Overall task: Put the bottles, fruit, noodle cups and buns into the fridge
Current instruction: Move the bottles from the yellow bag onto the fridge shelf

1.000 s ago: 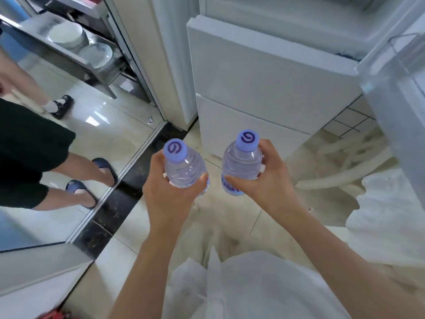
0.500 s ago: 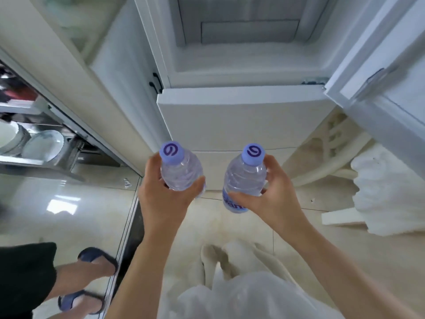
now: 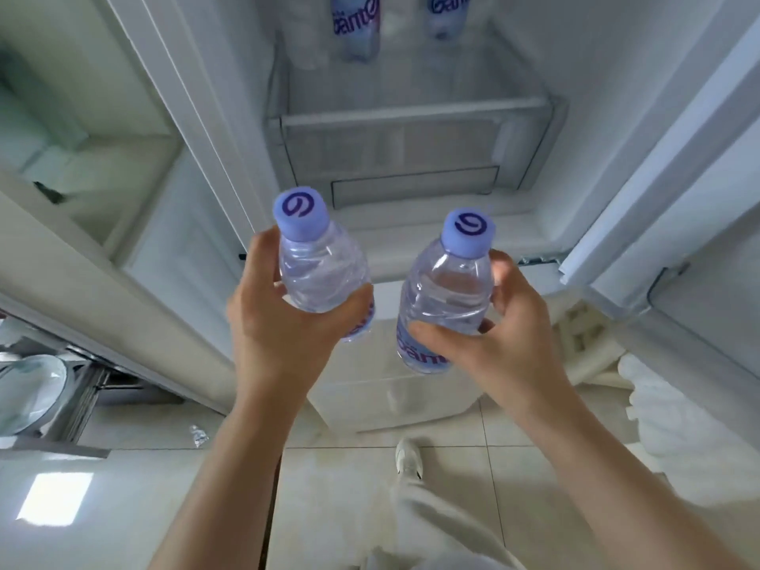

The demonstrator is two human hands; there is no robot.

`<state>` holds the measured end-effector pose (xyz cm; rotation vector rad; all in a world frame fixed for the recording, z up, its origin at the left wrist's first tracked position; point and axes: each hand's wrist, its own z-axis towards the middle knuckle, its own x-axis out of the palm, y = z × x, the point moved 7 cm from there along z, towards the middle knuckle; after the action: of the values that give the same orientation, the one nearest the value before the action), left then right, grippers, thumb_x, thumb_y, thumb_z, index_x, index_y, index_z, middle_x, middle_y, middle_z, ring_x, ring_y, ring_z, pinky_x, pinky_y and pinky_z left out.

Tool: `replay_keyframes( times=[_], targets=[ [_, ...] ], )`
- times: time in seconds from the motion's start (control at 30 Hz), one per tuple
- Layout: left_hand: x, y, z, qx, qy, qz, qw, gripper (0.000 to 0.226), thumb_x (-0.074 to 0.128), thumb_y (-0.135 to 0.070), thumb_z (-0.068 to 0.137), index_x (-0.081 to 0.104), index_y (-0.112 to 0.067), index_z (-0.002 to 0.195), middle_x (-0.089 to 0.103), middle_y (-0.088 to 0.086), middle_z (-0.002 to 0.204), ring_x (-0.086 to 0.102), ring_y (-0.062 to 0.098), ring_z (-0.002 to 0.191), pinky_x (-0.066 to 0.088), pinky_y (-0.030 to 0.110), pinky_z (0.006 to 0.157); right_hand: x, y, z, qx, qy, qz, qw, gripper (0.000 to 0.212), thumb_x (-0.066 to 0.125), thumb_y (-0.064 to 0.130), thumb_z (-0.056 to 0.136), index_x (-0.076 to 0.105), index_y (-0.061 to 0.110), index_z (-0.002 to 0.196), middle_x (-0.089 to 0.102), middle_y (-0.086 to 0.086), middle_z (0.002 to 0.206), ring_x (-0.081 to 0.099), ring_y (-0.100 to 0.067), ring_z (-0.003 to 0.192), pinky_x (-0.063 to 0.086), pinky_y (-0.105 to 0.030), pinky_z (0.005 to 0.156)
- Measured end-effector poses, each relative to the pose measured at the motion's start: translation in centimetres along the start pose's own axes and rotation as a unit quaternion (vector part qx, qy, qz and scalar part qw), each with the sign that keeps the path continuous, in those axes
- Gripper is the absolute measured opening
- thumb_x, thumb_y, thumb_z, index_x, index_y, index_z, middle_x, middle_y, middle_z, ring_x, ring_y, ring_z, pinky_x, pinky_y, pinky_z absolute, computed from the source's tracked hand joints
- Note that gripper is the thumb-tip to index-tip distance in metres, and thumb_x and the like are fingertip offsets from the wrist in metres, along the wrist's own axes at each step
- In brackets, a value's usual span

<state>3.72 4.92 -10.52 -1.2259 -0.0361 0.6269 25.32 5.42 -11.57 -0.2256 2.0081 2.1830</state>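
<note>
My left hand (image 3: 279, 335) grips a clear water bottle with a lilac cap (image 3: 318, 269), held upright. My right hand (image 3: 497, 339) grips a second, like bottle (image 3: 446, 294), its purple label showing below my thumb. Both are held side by side in front of the open white fridge (image 3: 411, 248), just above its closed lower drawers. Inside, a clear crisper drawer (image 3: 411, 129) sits low in the compartment. Two more labelled water bottles (image 3: 355, 22) stand on the shelf above it, cut off by the frame's top edge.
The fridge's doors stand open: the left door (image 3: 103, 248) with its door shelf, the right door (image 3: 678, 199). A dish rack with a pale plate (image 3: 28, 392) is at lower left. White fabric (image 3: 678, 397) lies at the right. My shoe (image 3: 409, 458) stands on the tiled floor.
The view has tilted up and closed in on the fridge; its interior and shelf bottles now show. Both bottles have risen towards the opening, still gripped. The other person's legs have left the view.
</note>
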Motion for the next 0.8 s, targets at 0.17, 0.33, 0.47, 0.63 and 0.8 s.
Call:
replay_keyframes(
  times=[0.17, 0.33, 0.47, 0.63, 0.8],
  targets=[
    [2.1, -2.7, 8.0, 0.043, -0.057, -0.012, 0.997, 0.056, 0.082, -0.04, 0.055, 0.055, -0.039, 0.104, 0.068, -0.021, 0.091, 0.068, 0.007, 0.081, 0.057, 0.03, 0.072, -0.5, 3.4, 8.1, -0.048, 0.013, 0.043, 0.998, 0.056, 0.086, 0.027, 0.058, 0.06, 0.029, 0.108, 0.069, 0.007, 0.101, 0.067, -0.007, 0.093, 0.056, -0.022, 0.076],
    [4.4, -5.1, 14.4, 0.079, -0.099, -0.023, 0.992, 0.055, 0.084, -0.036, 0.056, 0.057, -0.031, 0.103, 0.068, -0.016, 0.091, 0.068, 0.01, 0.082, 0.057, 0.04, 0.075, -1.4, 6.2, 15.1, -0.088, -0.003, 0.072, 0.993, 0.059, 0.085, 0.024, 0.056, 0.06, 0.028, 0.109, 0.071, 0.009, 0.095, 0.069, -0.005, 0.086, 0.054, -0.017, 0.07],
    [5.6, -7.1, 18.8, 0.1, -0.115, -0.036, 0.988, 0.054, 0.086, -0.032, 0.058, 0.056, -0.037, 0.102, 0.069, -0.022, 0.091, 0.068, 0.001, 0.084, 0.057, 0.028, 0.076, -2.1, 8.8, 19.6, -0.14, -0.027, 0.074, 0.987, 0.049, 0.086, 0.019, 0.058, 0.061, 0.027, 0.1, 0.071, 0.008, 0.09, 0.069, -0.006, 0.083, 0.053, -0.017, 0.069],
    [7.2, -9.1, 23.5, 0.116, -0.109, -0.08, 0.984, 0.055, 0.089, -0.023, 0.061, 0.055, -0.037, 0.102, 0.07, -0.019, 0.095, 0.068, 0.002, 0.087, 0.056, 0.024, 0.075, -2.2, 11.8, 23.7, -0.196, -0.03, 0.097, 0.975, 0.051, 0.086, 0.007, 0.063, 0.063, 0.027, 0.104, 0.072, 0.014, 0.092, 0.069, -0.002, 0.085, 0.051, -0.012, 0.067],
    [8.9, -9.4, 27.4, 0.15, -0.097, -0.068, 0.982, 0.057, 0.089, -0.025, 0.066, 0.058, -0.013, 0.113, 0.069, -0.005, 0.099, 0.067, 0.011, 0.089, 0.056, 0.036, 0.079, -2.2, 12.9, 27.4, -0.204, -0.061, 0.11, 0.971, 0.053, 0.086, 0.006, 0.065, 0.061, 0.02, 0.11, 0.071, 0.009, 0.097, 0.068, -0.001, 0.088, 0.051, -0.01, 0.068]
  ],
)
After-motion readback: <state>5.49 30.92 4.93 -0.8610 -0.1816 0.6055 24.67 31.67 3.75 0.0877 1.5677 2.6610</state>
